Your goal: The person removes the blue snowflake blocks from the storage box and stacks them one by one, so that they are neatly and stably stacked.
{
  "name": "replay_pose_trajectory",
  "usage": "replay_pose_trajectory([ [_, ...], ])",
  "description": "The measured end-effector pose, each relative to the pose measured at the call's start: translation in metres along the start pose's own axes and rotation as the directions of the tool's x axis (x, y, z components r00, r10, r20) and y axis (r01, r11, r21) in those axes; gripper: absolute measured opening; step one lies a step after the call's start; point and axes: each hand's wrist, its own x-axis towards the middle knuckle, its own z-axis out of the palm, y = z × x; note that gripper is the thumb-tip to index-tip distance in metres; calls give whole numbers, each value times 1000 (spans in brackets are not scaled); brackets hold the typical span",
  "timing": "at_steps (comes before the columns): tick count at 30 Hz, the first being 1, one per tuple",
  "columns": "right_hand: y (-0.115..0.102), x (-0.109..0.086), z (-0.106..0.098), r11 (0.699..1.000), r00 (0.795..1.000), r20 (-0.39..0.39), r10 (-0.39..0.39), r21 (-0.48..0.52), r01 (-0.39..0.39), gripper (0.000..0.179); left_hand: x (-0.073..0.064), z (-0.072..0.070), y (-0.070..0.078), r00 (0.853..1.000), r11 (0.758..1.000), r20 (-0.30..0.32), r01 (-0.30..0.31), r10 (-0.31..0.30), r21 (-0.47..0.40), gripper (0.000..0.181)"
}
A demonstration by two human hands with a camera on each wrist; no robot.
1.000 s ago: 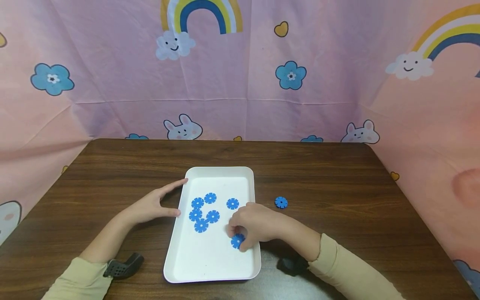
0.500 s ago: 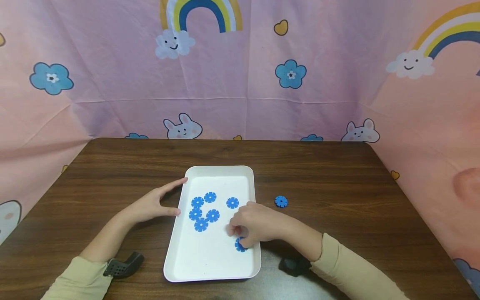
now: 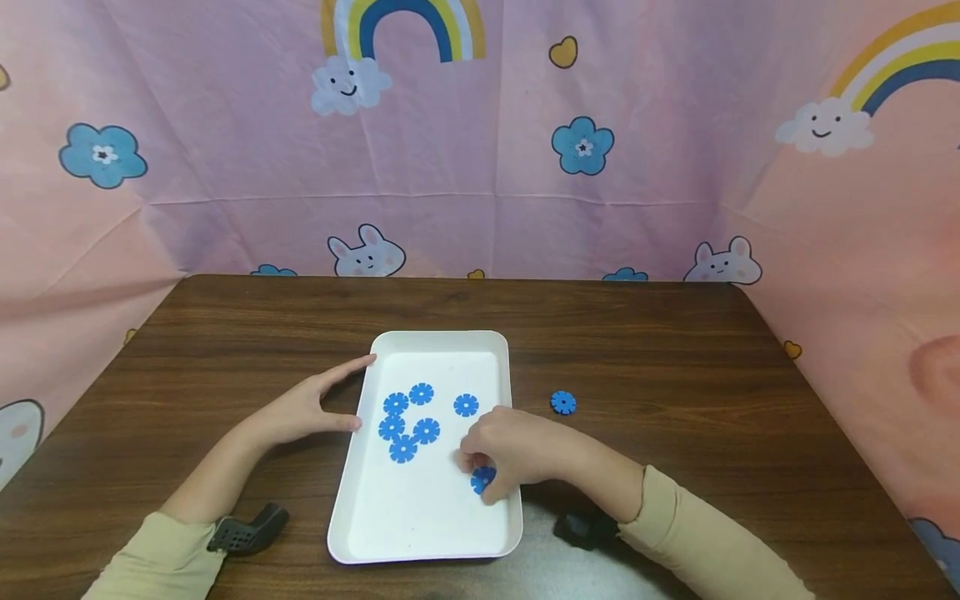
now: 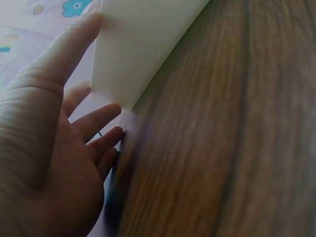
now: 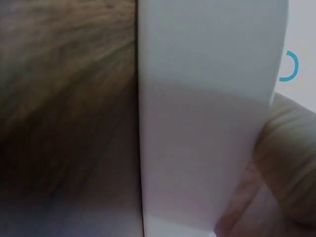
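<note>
A shallow white tray [image 3: 412, 517] lies on the table, holding several blue slotted plastic discs, one of them at its upper right [image 3: 466, 405]. My left hand [image 3: 303, 408] spreads thumb and fingers against the tray's left side; in the left wrist view the fingertips touch its outer wall [image 4: 133, 44]. My right hand [image 3: 517, 450] reaches over the tray's right rim, its thumb and curled fingers around one blue slotted disc [image 3: 482, 480], which they partly hide. The right wrist view shows mostly the tray's outer wall [image 5: 207, 98] and part of the hand [image 5: 291, 153], not the disc.
Another blue slotted disc [image 3: 563, 402] lies on the brown wooden table [image 3: 652, 358], right of the tray. Black wrist devices sit at the left sleeve [image 3: 247, 531] and the right sleeve [image 3: 585, 529]. A patterned cloth [image 3: 450, 158] hangs behind the table.
The disc at my right hand slipped slightly right and toward me, under the thumb, then came back up a little between the fingers. My left hand and the tray stay put.
</note>
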Motion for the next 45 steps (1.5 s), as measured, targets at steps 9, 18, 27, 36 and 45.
replay_pose_trajectory([
  [9, 0, 1, 2, 999, 1000, -21, -20, -31, 19, 31, 0, 0, -3, 1000, 1000, -1, 23, -23, 19, 85],
  [18, 2, -1, 2, 999, 998, -65, 3, 43, 0, 33, -1, 0, -1, 1000, 1000, 2, 21, -21, 7, 85],
  [27, 2, -3, -5, 992, 985, -168, 24, 123, -3, 33, 0, -2, -1, 1000, 1000, 8, 19, -19, 2, 85],
  [36, 6, -12, -18, 989, 951, -309, -26, 129, 69, 30, -1, -1, -1, 1000, 1000, 4, 21, -21, -7, 86],
  [45, 21, -25, -23, 964, 862, -480, -163, 108, 243, 28, -1, -1, 0, 1000, 1000, 0, 22, -22, 1, 86],
])
